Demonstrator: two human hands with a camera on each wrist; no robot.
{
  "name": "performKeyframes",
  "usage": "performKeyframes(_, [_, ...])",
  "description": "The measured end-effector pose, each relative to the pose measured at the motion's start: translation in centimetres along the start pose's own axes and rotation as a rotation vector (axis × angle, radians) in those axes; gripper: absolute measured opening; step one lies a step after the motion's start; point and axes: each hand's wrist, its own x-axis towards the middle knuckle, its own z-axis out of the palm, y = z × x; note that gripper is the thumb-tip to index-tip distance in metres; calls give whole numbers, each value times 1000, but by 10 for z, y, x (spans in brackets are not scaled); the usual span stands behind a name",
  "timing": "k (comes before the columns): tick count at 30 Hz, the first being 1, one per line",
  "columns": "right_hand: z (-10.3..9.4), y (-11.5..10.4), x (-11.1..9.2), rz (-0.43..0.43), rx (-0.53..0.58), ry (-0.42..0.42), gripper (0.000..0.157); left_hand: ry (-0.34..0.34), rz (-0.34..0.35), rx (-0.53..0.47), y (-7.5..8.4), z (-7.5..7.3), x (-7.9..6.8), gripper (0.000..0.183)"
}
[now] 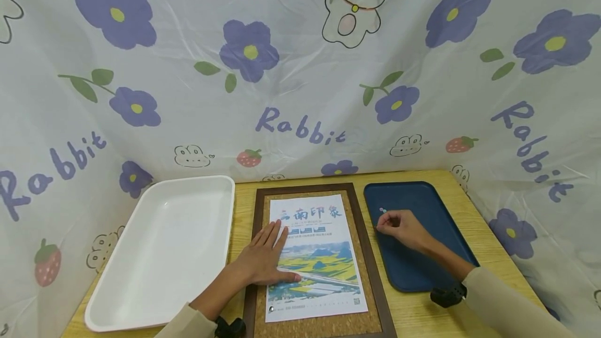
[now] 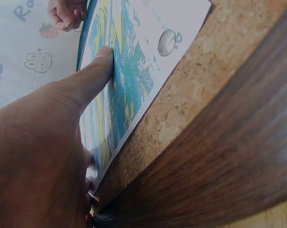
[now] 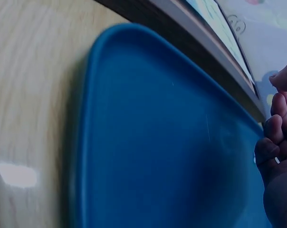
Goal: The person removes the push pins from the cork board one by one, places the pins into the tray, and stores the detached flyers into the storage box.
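My left hand [image 1: 268, 254] rests with spread fingers on a printed poster [image 1: 328, 286], which lies on a cork board [image 1: 305, 327] with a dark brown frame. In the left wrist view the thumb [image 2: 93, 73] presses on the poster's picture. A round silver thumbtack [image 2: 167, 42] sits at the poster's near left corner. My right hand [image 1: 404, 227] is over the left side of a dark blue tray [image 1: 418, 275], fingertips drawn together. It pinches a tiny pin-like thing, mostly hidden by the fingers. Small pale, shiny pieces [image 1: 382, 210] lie in the tray just beyond this hand.
A large white tray [image 1: 159, 254] stands left of the board. All of these are on a light wooden table [image 1: 497, 254]. Behind and at the sides hangs a white cloth [image 1: 300, 87] printed with purple flowers and rabbits.
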Motion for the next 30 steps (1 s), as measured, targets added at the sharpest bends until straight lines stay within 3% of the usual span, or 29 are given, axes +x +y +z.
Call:
performKeyframes(12, [-12, 9, 3, 30, -103, 56, 5, 31, 29, 6, -11, 14, 7, 127])
performKeyframes(21, [-22, 20, 10, 54, -146, 69, 5, 0, 16, -18, -2, 0, 1, 124])
performKeyframes(30, [-25, 29, 16, 53, -240, 58, 8, -7, 10, -9, -3, 0, 2, 124])
